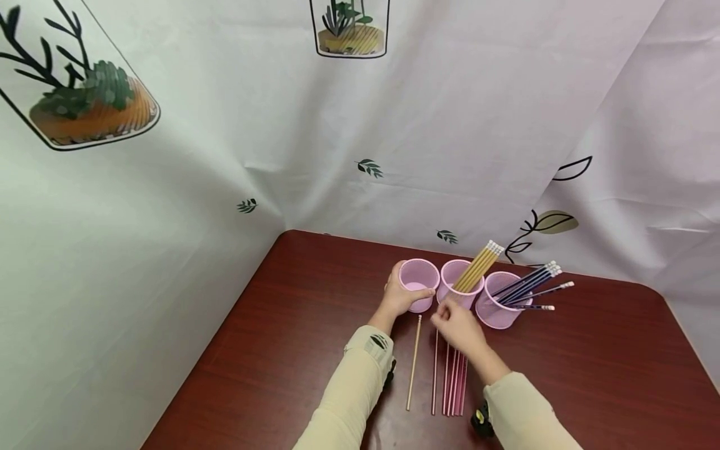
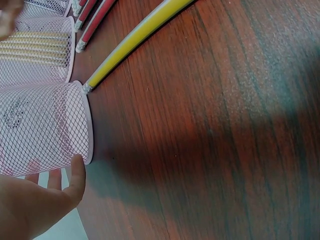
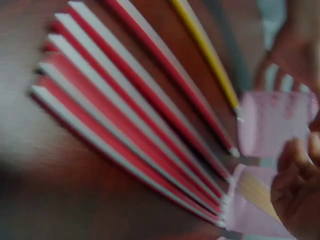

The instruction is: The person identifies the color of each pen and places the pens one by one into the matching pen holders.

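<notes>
- A big white cloth (image 1: 461,125) with plant pictures hangs behind the bench
- The bench (image 1: 315,300) is dark red-brown, with wood lines on it
- 2 pale sleeves (image 1: 354,394) reach in over the bench from the near side
- 3 pink mesh cups stand side by side near the far edge: the left cup (image 1: 420,306), the middle cup (image 1: 443,289) and the right cup (image 1: 495,317)
- The left hand (image 1: 400,296) holds the left cup, partly open to fit round it, with the thumb on the near side
- The right hand (image 1: 461,326) is up at the front of the middle cup, fingers curled in, a bit blurry, and nothing shows in its grip
- A bunch of yellow pencils (image 1: 475,270) leans to the right in the middle cup, white ends up
- Dark blue pencils (image 1: 525,286) lean out of the right cup, and 2 tip lower than the others
- A row of pink-red pencils (image 1: 460,394) lies on the bench, partly under the right arm in the head view
- 1 lone yellow pencil (image 1: 414,362) lies left of that row, its tip near the left cup
</notes>
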The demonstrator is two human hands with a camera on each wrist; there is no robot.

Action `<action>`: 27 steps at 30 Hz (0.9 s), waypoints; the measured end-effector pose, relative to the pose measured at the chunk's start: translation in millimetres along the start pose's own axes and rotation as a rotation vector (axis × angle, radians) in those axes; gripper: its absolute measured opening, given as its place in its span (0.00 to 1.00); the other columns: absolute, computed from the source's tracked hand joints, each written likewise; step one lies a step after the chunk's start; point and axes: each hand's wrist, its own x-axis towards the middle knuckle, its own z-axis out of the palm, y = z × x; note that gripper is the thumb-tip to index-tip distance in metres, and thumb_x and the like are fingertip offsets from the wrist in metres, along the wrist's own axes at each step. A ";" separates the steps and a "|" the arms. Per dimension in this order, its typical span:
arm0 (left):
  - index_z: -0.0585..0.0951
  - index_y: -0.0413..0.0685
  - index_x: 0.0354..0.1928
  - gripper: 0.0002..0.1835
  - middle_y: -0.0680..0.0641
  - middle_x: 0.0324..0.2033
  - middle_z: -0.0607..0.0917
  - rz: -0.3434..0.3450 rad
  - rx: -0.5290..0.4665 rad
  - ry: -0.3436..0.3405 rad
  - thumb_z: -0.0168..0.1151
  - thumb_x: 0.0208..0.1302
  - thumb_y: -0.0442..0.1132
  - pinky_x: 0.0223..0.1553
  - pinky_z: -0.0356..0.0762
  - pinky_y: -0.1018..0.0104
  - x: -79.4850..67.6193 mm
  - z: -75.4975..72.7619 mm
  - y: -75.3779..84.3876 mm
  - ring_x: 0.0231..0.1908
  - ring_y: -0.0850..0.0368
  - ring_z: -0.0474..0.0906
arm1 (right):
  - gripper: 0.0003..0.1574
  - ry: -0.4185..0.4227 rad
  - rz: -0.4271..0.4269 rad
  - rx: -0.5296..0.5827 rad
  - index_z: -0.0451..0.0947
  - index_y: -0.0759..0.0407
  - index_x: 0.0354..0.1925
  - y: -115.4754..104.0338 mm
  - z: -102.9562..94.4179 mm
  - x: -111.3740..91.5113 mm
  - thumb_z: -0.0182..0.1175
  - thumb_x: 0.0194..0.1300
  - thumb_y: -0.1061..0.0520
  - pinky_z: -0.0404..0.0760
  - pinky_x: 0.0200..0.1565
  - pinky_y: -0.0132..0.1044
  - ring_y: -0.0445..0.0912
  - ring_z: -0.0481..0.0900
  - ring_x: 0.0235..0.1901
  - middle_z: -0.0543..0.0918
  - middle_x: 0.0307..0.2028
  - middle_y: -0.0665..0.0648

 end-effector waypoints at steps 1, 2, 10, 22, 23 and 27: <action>0.64 0.54 0.63 0.49 0.45 0.54 0.74 0.002 0.001 0.002 0.80 0.34 0.45 0.53 0.63 0.52 -0.2 0.0 0.2 0.54 0.43 0.67 | 0.06 -0.060 -0.020 -0.033 0.70 0.53 0.24 1.4 5.7 -2.3 0.58 0.51 0.56 0.66 0.22 0.37 0.43 0.68 0.18 0.71 0.18 0.49; 0.64 0.54 0.63 0.49 0.45 0.54 0.74 0.001 0.005 0.002 0.80 0.34 0.45 0.53 0.63 0.52 -0.1 0.0 0.3 0.54 0.43 0.67 | 0.07 -0.104 -0.038 -0.066 0.70 0.52 0.22 2.0 11.0 -4.5 0.59 0.51 0.56 0.67 0.22 0.36 0.42 0.67 0.18 0.71 0.17 0.48; 0.64 0.53 0.63 0.50 0.46 0.54 0.74 -0.004 0.006 0.001 0.79 0.35 0.45 0.54 0.64 0.52 0.0 0.2 1.1 0.54 0.43 0.66 | 0.23 -0.082 -0.190 -0.330 0.67 0.50 0.12 1.8 38.8 -17.5 0.66 0.51 0.45 0.69 0.21 0.41 0.47 0.71 0.19 0.69 0.14 0.47; 0.64 0.54 0.63 0.49 0.46 0.54 0.74 -0.004 -0.010 -0.004 0.79 0.35 0.44 0.54 0.64 0.53 -0.8 0.0 0.9 0.54 0.44 0.67 | 0.20 -0.108 -0.100 -0.444 0.69 0.55 0.10 -1.1 43.2 -17.9 0.65 0.45 0.48 0.75 0.32 0.50 0.59 0.76 0.30 0.78 0.19 0.58; 0.64 0.54 0.63 0.49 0.46 0.54 0.74 -0.004 -0.010 -0.004 0.79 0.35 0.44 0.54 0.64 0.53 -0.6 0.1 0.6 0.54 0.44 0.67 | 0.20 -0.112 -0.087 -0.445 0.69 0.56 0.10 -1.8 43.2 -18.0 0.65 0.44 0.48 0.74 0.30 0.50 0.59 0.76 0.30 0.78 0.19 0.59; 0.64 0.54 0.63 0.49 0.45 0.54 0.74 -0.001 -0.012 -0.005 0.80 0.35 0.44 0.54 0.64 0.53 0.3 0.5 -0.3 0.54 0.44 0.67 | 0.20 -0.124 -0.027 -0.442 0.69 0.57 0.10 -4.0 45.3 -18.5 0.64 0.43 0.47 0.74 0.27 0.50 0.59 0.75 0.30 0.78 0.20 0.60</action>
